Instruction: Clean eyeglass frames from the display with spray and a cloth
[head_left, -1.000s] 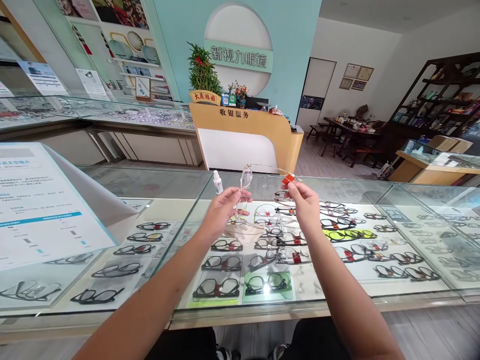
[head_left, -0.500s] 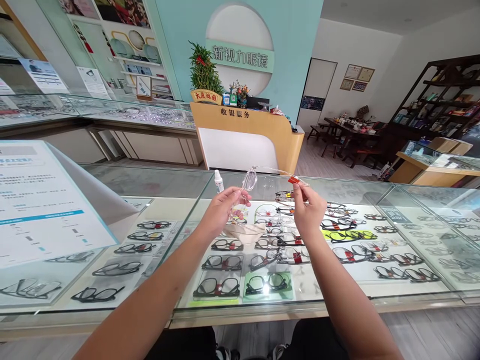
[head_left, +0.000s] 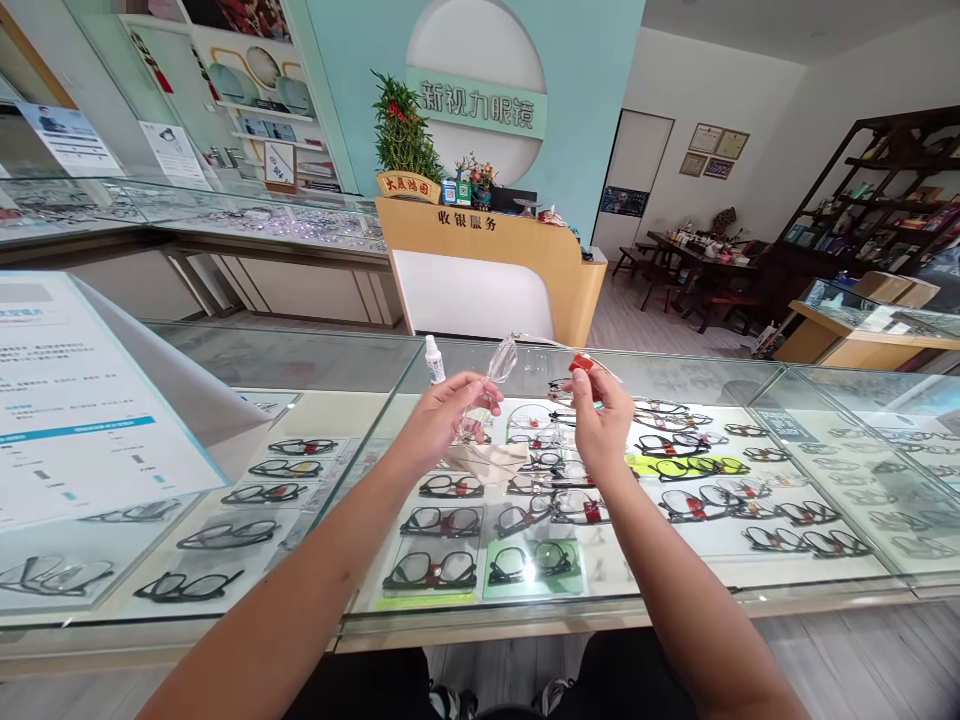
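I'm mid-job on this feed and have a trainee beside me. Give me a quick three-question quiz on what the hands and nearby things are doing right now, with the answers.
1. Multiple choice. What colour is the tag at the fingertips of the right hand? A) green B) red C) blue
2. True or false: in the picture, the white bottle shows nearer the left hand than the right hand.
3. Open question: what is the left hand holding?

Key: 1. B. 2. True. 3. A pair of clear-framed glasses.
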